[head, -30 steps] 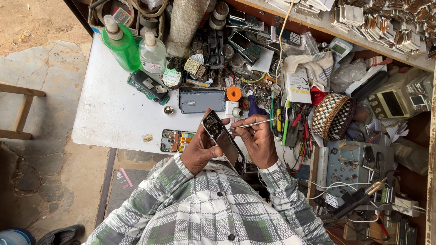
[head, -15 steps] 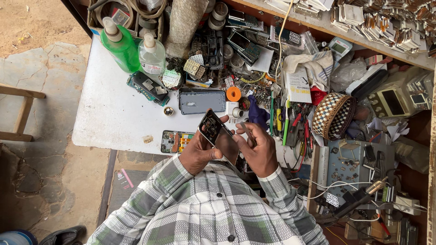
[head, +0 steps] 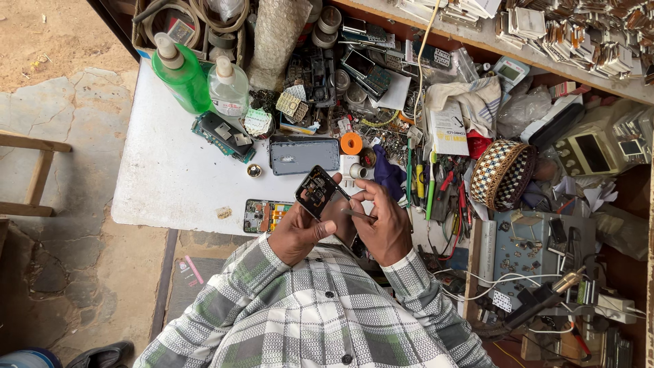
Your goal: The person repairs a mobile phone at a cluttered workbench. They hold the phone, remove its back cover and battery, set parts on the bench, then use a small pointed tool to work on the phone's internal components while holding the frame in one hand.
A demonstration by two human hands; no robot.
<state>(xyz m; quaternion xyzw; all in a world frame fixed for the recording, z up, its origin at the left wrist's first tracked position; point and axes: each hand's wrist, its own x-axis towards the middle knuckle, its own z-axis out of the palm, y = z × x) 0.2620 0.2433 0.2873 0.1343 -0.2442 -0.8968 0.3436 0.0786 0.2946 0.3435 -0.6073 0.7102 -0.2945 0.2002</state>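
Note:
My left hand [head: 300, 232] grips an opened black phone body [head: 320, 196], tilted, with its inner frame facing up. My right hand [head: 385, 228] holds thin metal tweezers [head: 355, 213] whose tip lies against the phone's lower part. Both hands hover just above the near edge of the white worktable [head: 177, 177]. A grey phone back cover [head: 304, 155] lies flat just beyond the hands. A bare circuit board [head: 262, 215] with orange parts lies left of my left hand.
A green bottle [head: 182, 76] and a clear bottle [head: 228, 87] stand at the back left. An orange tape roll [head: 351, 143], a rack of screwdrivers and pliers [head: 436, 187], a woven cap [head: 503, 174] and a grey repair mat [head: 538, 252] crowd the right.
My right hand has come down from the phone's top edge to its lower part, with the tweezers now pointing left into it. The left hand has tilted the phone slightly.

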